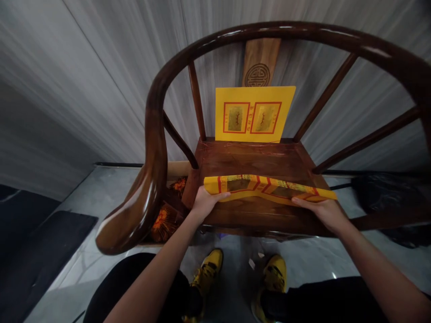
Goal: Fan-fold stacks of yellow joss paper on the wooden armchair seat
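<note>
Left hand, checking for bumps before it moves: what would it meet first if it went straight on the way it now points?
The left hand touches the folded yellow paper first. Past it, the line seems to cross the wooden chair seat toward the right hand, though depth is unclear.

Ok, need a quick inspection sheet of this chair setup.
surface: dark polished wooden chair seat
job's things: bowed yellow paper sheet with red bands, at the seat's front; upright yellow card with two red-framed panels, at the seat's rear
clutter: orange-patterned bundle under the left armrest; black plastic bag at right
hands: left hand and right hand grip the sheet's opposite ends
cables: nothing seen
surroundings: gray streaked wall, pale stone floor, dark mat, yellow sneakers
</note>
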### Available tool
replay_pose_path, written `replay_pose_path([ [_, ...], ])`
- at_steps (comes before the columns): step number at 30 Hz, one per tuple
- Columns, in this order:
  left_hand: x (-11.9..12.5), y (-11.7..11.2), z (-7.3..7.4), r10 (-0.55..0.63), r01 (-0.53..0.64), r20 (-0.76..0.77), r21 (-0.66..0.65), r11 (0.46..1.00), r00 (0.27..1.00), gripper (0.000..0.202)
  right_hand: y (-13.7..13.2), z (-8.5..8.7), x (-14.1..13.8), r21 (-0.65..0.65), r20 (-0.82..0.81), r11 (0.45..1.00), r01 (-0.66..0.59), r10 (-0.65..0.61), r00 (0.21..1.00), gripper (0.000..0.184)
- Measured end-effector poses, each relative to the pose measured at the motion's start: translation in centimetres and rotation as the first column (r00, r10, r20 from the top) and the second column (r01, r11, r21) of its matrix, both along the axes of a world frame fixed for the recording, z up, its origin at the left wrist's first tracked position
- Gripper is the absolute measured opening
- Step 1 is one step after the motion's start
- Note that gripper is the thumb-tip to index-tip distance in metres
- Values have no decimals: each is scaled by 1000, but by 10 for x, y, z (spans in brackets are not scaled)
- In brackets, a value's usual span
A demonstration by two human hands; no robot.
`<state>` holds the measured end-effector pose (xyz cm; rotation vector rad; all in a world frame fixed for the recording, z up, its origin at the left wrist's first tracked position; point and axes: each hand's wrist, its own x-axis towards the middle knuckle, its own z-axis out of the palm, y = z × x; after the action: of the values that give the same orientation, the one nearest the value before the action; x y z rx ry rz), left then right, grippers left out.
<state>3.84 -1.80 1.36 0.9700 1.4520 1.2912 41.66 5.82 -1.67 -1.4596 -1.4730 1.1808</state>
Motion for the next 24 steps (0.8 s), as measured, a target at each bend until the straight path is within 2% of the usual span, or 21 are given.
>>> replay_pose_path([
  [3, -4, 3, -4, 0, 0, 15, -8, 1000, 1000, 45, 10, -4, -5, 14, -23, 999, 29, -29, 999, 42],
  [6, -7, 2, 6, -13, 15, 46, -48, 999, 999, 45, 15, 5, -13, 14, -128, 999, 50, -48, 991, 43],
  [9, -9, -8, 21, -58, 81, 132, -175, 981, 990, 55, 10, 19, -20, -160, -164, 986, -42, 16, 986, 46],
  [11, -10, -17, 22, -96, 131, 149, -251, 959, 984, 61, 3, 22, -23, -265, -72, 955, -131, 115, 991, 49],
  [12, -11, -20, 19, -102, 126, 100, -277, 953, 990, 63, 0, 21, -24, -265, 24, 954, -139, 150, 988, 55],
  [13, -11, -23, 15, -101, 98, 4, -303, 948, 995, 65, -3, 17, -25, -209, 161, 971, -112, 147, 976, 65],
  [14, -11, -24, 10, -102, 55, -125, -328, 943, 987, 68, -6, 14, -27, -99, 325, 993, -65, 94, 941, 78],
  [15, -10, -26, 5, -106, 8, -265, -347, 938, 958, 71, -8, 10, -29, 46, 485, 999, -26, 0, 874, 92],
  [16, -10, -27, 1, -120, -30, -387, -359, 933, 914, 75, -10, 7, -32, 192, 610, 981, -14, -108, 785, 104],
  [17, -9, -27, -1, -141, -50, -475, -366, 929, 869, 79, -12, 6, -36, 318, 688, 947, -40, -202, 697, 109],
  [18, -8, -28, -2, -158, -53, -533, -360, 931, 831, 82, -15, 6, -42, 404, 733, 908, -111, -248, 633, 104],
  [19, -6, -28, -1, -168, -48, -575, -341, 939, 801, 85, -18, 6, -49, 439, 766, 871, -219, -235, 599, 93],
  [21, -2, -29, 5, -183, -27, -669, -291, 956, 720, 88, -26, 8, -69, 413, 819, 778, -473, -90, 567, 72],
  [22, 1, -29, 9, -189, -25, -737, -269, 963, 649, 89, -31, 8, -80, 368, 837, 726, -581, 13, 547, 70],
  [24, 7, -29, 17, -168, -56, -871, -218, 974, 462, 97, -42, 5, -101, 303, 838, 660, -687, 159, 522, 72],
])
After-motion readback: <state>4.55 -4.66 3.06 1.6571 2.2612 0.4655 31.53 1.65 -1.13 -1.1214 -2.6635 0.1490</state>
